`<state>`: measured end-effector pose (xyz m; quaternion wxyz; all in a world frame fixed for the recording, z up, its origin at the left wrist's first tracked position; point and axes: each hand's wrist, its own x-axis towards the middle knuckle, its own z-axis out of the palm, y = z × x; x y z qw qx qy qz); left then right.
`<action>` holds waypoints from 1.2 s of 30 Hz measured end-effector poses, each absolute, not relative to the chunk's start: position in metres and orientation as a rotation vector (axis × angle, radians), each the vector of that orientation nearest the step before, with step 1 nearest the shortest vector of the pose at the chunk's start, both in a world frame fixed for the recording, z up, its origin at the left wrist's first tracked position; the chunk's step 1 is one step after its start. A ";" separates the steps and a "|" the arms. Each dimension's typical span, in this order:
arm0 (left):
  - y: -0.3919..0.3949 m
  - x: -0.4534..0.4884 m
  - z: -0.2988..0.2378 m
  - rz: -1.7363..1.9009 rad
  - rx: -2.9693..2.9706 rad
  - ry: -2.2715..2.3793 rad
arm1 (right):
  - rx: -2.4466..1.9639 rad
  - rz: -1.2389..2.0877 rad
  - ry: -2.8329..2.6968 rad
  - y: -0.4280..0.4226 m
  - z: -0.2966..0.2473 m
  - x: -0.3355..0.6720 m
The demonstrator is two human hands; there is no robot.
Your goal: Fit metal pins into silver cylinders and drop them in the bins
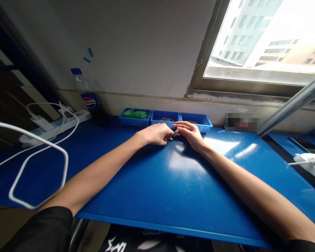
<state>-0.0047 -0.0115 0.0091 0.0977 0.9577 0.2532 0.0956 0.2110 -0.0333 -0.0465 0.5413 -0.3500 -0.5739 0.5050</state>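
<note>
My left hand [159, 134] is closed, its fingers curled around a small dark part [170, 139] just above the blue table. Only the end of this part shows, with a thin dark piece reaching toward the other hand; its kind cannot be made out. From the right, my right hand [191, 134] meets it, thumb and forefinger pinched at that thin piece while the other fingers stretch forward. Right behind the hands stand a blue bin [165, 113] with light metallic parts, partly hidden, and another blue bin [204, 122] holding thin dark pieces.
A third blue bin [134, 122] holds green plastic packets. To the left stand a cola bottle [90, 101] and a white power strip [39, 134]; a white cable [65, 154] loops over my left forearm. A slanted metal bar [291, 101] rises at right, beside a blurred-out object [242, 122].
</note>
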 end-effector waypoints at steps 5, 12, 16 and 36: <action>-0.011 -0.004 0.013 0.302 2.875 0.700 | -0.828 1.217 -1.345 -0.032 -0.047 0.211; -0.001 -0.015 0.027 0.654 2.692 0.682 | -0.859 1.232 -1.307 -0.030 -0.047 0.212; 0.001 -0.019 0.029 0.792 2.392 0.734 | -0.873 1.240 -1.304 -0.029 -0.048 0.212; 0.000 -0.003 0.006 0.945 1.996 0.730 | -0.874 1.320 -1.412 -0.033 -0.045 0.214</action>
